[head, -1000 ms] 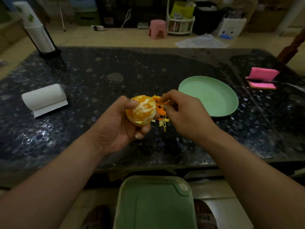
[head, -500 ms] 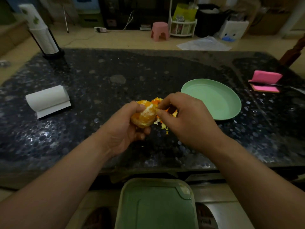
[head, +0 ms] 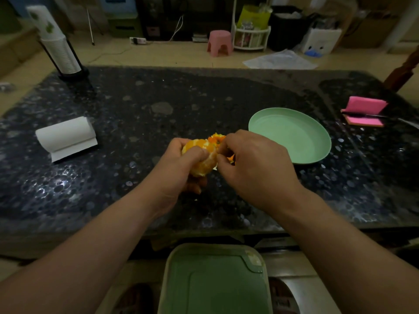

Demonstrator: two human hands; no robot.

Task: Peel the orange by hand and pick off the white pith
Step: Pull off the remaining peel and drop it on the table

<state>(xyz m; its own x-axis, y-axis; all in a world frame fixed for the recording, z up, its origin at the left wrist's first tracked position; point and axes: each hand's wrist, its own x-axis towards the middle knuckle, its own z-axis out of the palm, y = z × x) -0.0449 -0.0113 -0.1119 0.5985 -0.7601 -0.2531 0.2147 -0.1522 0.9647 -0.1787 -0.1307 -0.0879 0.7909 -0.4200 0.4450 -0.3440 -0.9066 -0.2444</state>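
So the orange point(head: 203, 163) is held up over the table, just left of the green plate point(head: 292, 137) and not touching it. The left hand point(head: 179, 177) is wrapped around it, with the thumb pressed across the top and the fingers curled underneath. It's mostly peeled already, pale flesh with white patches.

The right hand point(head: 256, 168) comes in from the plate side. Its fingertips are closed tight in a pinch against the face of the fruit that's turned toward the plate, on what looks like a bit of pith point(head: 215, 168), though it's honestly too small to be sure.

A little heap of peel scraps point(head: 216, 138) sits between the orange and the plate, half hidden by the right hand.

It's round, so there's no real long axis. What matters is that the bare side faces the plate, so I'd guess the pull goes that way.
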